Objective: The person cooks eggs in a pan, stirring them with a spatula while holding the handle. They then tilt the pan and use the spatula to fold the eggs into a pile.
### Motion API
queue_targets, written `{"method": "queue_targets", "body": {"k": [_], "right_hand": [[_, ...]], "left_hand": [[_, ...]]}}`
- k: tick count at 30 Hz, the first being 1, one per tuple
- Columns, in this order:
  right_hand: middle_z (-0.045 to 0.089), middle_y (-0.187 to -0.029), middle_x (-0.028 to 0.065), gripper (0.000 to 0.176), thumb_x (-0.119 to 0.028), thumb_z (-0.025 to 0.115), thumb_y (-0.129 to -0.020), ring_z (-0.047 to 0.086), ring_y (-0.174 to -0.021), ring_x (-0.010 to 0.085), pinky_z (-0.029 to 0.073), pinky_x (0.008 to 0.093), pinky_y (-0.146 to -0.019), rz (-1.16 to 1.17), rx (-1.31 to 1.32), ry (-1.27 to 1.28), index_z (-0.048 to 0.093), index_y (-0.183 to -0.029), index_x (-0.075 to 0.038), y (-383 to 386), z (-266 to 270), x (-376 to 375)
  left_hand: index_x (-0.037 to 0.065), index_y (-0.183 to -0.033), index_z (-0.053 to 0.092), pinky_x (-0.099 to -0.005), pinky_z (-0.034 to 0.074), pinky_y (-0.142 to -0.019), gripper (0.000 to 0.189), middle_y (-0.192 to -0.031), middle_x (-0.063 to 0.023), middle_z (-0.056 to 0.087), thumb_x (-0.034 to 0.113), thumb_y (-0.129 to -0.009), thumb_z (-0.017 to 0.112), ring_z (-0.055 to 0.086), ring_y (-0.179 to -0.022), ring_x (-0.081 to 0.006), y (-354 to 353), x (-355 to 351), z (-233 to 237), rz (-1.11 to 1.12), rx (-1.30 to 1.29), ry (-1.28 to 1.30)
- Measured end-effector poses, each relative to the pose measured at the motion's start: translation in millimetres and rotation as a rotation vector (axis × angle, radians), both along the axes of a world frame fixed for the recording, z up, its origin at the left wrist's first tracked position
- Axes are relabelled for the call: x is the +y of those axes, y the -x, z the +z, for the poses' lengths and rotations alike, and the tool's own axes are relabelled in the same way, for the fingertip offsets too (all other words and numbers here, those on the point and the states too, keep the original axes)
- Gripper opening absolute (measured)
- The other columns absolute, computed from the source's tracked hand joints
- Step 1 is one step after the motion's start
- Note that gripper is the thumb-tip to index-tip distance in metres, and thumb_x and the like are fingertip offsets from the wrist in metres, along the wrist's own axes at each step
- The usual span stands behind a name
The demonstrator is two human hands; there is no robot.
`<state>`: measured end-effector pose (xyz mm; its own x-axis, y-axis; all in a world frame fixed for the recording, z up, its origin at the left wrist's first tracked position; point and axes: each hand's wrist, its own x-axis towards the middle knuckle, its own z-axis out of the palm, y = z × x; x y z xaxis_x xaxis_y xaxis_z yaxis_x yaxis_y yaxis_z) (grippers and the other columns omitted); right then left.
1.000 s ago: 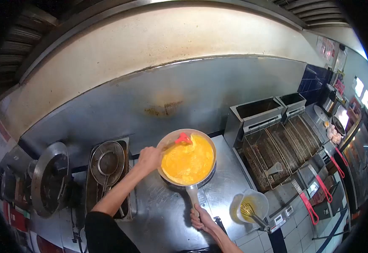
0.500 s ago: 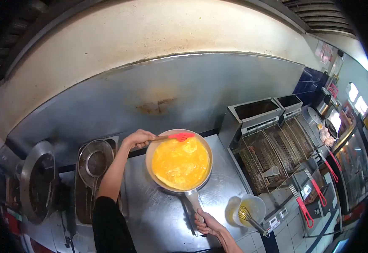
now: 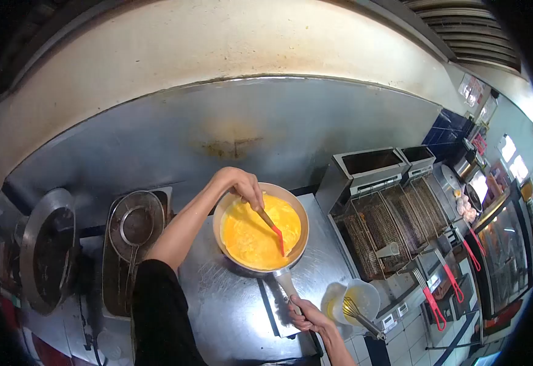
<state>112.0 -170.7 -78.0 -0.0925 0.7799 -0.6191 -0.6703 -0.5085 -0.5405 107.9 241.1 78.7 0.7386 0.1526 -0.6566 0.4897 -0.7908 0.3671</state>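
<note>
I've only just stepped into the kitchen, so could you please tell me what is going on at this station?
A person is cooking yellow egg in a pan at the steel counter. The left hand holds a red spatula, its tip in the egg, while the right hand grips the pan handle. A jug with a whisk stands right of the handle.

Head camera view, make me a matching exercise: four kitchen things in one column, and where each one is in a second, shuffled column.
Things
1. pan
2. spatula
3. whisk
4. strainer

Places
A. standing in the clear jug
B. lying over the tray, left of the pan
C. handle held by the right hand
D. held by the left hand, red tip in the egg

Pairs: 1-C, 2-D, 3-A, 4-B
</note>
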Motion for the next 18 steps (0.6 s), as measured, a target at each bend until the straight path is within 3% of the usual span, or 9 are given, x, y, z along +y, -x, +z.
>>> {"method": "queue_targets", "body": {"k": [4,7,10,13,18], "right_hand": [[0.035,-0.055,-0.0057,0.039,-0.048,0.045,-0.102,0.025,-0.037,0.0038,0.018,0.0212,-0.033,-0.031,-0.015,-0.017,0.046,-0.086,-0.012,1.9,2.3,-1.5],[0.035,-0.056,-0.0058,0.038,-0.048,0.046,-0.102,0.026,-0.038,0.0048,0.018,0.0221,-0.033,-0.031,-0.015,-0.049,0.046,-0.088,-0.012,-1.8,-12.6,-4.8],[0.034,-0.055,-0.0063,0.038,-0.048,0.045,-0.102,0.026,-0.038,0.0048,0.018,0.0223,-0.032,-0.059,-0.034,-0.075,0.046,-0.090,-0.012,5.6,-1.3,-3.4],[0.034,-0.055,-0.0064,0.038,-0.048,0.045,-0.102,0.027,-0.038,0.0046,0.019,0.0224,-0.032,-0.065,-0.050,-0.053,0.047,-0.090,-0.012,5.4,-0.4,-4.7],[0.034,-0.055,-0.0060,0.038,-0.047,0.045,-0.102,0.027,-0.037,0.0043,0.019,0.0224,-0.031,-0.027,-0.037,-0.130,0.047,-0.090,-0.012,2.4,-13.7,-4.8]], "left_hand": [[0.020,-0.113,0.074,-0.0357,0.052,-0.079,0.037,-0.106,-0.0079,0.073,0.033,-0.079,0.077,0.067,-0.098,-0.0219,47.2,-22.8,26.9,-0.154,-0.188,-0.083],[0.016,-0.111,0.074,-0.0336,0.053,-0.078,0.035,-0.097,-0.0092,0.074,0.032,-0.079,0.076,0.069,-0.086,-0.0195,103.4,-32.2,62.0,-0.152,-0.330,-0.125],[0.013,-0.111,0.074,-0.0343,0.052,-0.079,0.031,-0.097,-0.0059,0.074,0.025,-0.081,0.076,0.068,-0.089,-0.0161,164.7,-29.7,80.5,0.008,-0.413,-0.078],[0.012,-0.111,0.074,-0.0329,0.051,-0.081,0.030,-0.097,-0.0047,0.074,0.025,-0.083,0.075,0.067,-0.089,-0.0151,210.8,-20.1,70.9,0.099,-0.325,-0.090],[0.012,-0.112,0.072,-0.0310,0.050,-0.081,0.031,-0.091,-0.0033,0.073,0.026,-0.085,0.074,0.064,-0.086,-0.0133,229.5,-44.9,12.6,0.223,-0.310,0.044]]}}
